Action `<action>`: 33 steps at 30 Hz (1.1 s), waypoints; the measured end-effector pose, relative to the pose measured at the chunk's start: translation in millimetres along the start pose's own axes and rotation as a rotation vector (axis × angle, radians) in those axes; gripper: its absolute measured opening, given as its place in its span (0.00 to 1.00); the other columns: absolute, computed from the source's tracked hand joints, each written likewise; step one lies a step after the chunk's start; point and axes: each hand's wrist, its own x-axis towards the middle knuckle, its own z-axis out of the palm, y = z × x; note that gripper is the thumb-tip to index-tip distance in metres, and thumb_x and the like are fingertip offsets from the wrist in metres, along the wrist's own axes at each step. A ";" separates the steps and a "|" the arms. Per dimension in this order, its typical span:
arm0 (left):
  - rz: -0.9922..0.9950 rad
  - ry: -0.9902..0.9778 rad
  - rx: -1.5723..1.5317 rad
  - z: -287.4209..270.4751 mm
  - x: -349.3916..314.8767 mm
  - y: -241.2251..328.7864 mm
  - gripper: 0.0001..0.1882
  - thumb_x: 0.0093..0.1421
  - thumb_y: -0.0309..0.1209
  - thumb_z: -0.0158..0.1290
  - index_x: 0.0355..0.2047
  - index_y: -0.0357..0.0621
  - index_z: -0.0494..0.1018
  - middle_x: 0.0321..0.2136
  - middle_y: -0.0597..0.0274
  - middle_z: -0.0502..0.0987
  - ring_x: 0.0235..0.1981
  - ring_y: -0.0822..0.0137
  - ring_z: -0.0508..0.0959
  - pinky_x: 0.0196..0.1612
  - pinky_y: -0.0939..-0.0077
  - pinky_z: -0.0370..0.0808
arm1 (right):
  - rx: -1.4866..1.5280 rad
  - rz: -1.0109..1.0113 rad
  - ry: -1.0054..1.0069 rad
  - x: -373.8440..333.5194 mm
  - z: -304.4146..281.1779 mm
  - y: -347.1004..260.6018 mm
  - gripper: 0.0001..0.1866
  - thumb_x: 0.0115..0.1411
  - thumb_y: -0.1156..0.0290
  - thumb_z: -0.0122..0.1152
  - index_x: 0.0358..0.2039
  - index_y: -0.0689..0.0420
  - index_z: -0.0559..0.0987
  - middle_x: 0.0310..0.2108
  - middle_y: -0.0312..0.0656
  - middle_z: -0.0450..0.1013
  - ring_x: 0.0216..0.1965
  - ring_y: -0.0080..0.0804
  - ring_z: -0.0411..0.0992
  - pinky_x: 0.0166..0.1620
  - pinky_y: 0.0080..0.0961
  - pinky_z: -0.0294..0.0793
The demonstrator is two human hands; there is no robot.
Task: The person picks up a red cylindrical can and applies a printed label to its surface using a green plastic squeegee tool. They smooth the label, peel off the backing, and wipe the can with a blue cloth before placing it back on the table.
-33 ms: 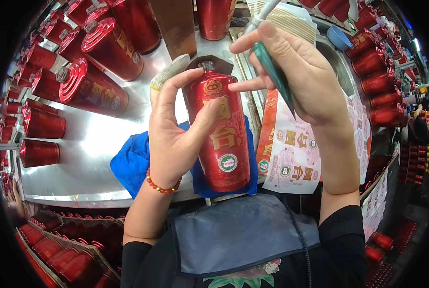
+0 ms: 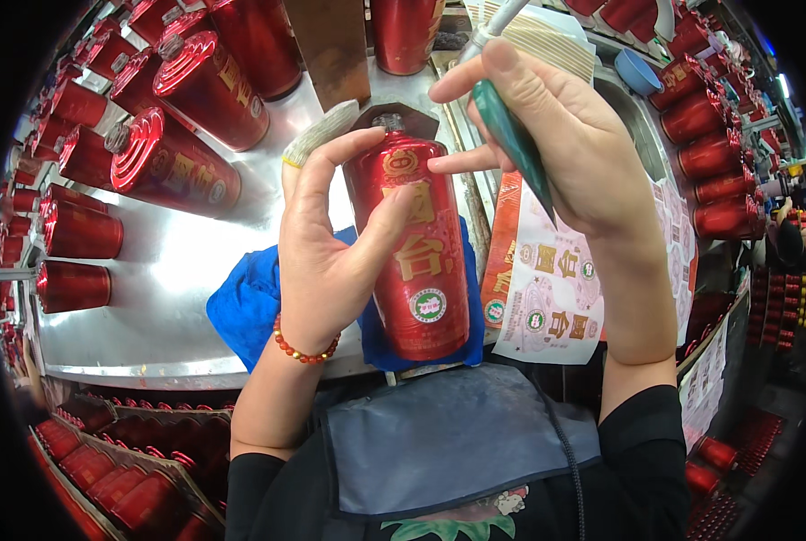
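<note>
Practically no shift since the earlier frame. Left hand (image 2: 329, 261) holds glossy red bottle (image 2: 441, 248) resting on bright blue cloth (image 2: 245, 302), thumb on its front. Right hand (image 2: 576, 149) holds pointed dark-green tool (image 2: 513, 144), fingers spread, one at bottle's shoulder. Reads as a steady-and-touch step; next calls for firm left grip. Beyond: ridge-topped red bottles (image 2: 177, 171).

Our left hand (image 2: 326, 270) holds the red bottle (image 2: 434, 316). Right of the bottle, our right hand (image 2: 583, 158) holds a pointed green tool (image 2: 511, 135). Blue cloth (image 2: 245, 302) lies under the bottle.

Bottle (image 2: 432, 257) on cloth (image 2: 245, 307), sheets (image 2: 552, 302) to right
</note>
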 end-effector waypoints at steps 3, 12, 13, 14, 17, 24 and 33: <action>-0.001 -0.017 -0.006 -0.2 0.3 0.2 0.23 0.60 0.32 0.65 0.55 0.42 0.76 0.49 0.55 0.78 0.53 0.61 0.74 0.59 0.68 0.69 | -0.078 -0.027 0.006 0.4 4.0 -0.3 0.29 0.77 0.51 0.45 0.48 0.70 0.79 0.24 0.29 0.63 0.23 0.11 0.66 0.44 0.32 0.88; 0.007 -0.049 0.030 -2.8 2.6 0.0 0.23 0.60 0.33 0.65 0.54 0.43 0.76 0.48 0.56 0.78 0.53 0.61 0.73 0.60 0.67 0.68 | 0.114 0.100 0.044 8.8 -2.2 -4.7 0.30 0.77 0.51 0.46 0.45 0.71 0.79 0.25 0.32 0.65 0.23 0.14 0.69 0.46 0.39 0.88; 0.018 -0.049 0.034 -2.5 3.0 -1.6 0.23 0.60 0.34 0.65 0.54 0.43 0.76 0.48 0.56 0.78 0.53 0.61 0.73 0.60 0.67 0.68 | 0.106 0.100 0.033 7.3 -2.2 -5.9 0.30 0.77 0.51 0.46 0.45 0.71 0.79 0.26 0.32 0.65 0.23 0.14 0.69 0.46 0.39 0.88; 0.026 -0.049 0.038 -2.4 2.6 -2.9 0.23 0.60 0.34 0.65 0.54 0.43 0.76 0.48 0.56 0.77 0.53 0.61 0.73 0.60 0.67 0.68 | 0.100 0.101 0.022 5.3 -1.3 -6.2 0.30 0.77 0.51 0.46 0.45 0.71 0.79 0.26 0.32 0.66 0.23 0.14 0.69 0.46 0.38 0.88; 0.015 -0.032 0.016 -1.9 1.3 -4.0 0.23 0.60 0.34 0.66 0.55 0.44 0.76 0.48 0.56 0.77 0.53 0.60 0.73 0.60 0.67 0.68 | -0.011 0.031 0.021 2.8 2.9 -0.3 0.29 0.77 0.51 0.45 0.43 0.70 0.79 0.26 0.33 0.67 0.22 0.14 0.69 0.46 0.39 0.88; -0.019 -0.041 -0.018 -2.8 1.8 -3.8 0.23 0.60 0.35 0.66 0.54 0.44 0.77 0.49 0.56 0.76 0.52 0.61 0.74 0.59 0.68 0.69 | 0.137 0.088 -0.044 4.2 -4.5 0.7 0.29 0.77 0.52 0.46 0.45 0.70 0.79 0.26 0.33 0.67 0.24 0.15 0.68 0.41 0.35 0.89; 0.017 -0.028 -0.119 -9.2 5.7 -5.7 0.19 0.61 0.30 0.63 0.52 0.43 0.78 0.49 0.56 0.77 0.52 0.63 0.75 0.60 0.70 0.69 | -0.215 0.093 0.090 3.9 -40.2 28.4 0.16 0.69 0.62 0.65 0.48 0.62 0.81 0.36 0.35 0.79 0.39 0.16 0.74 0.44 0.16 0.73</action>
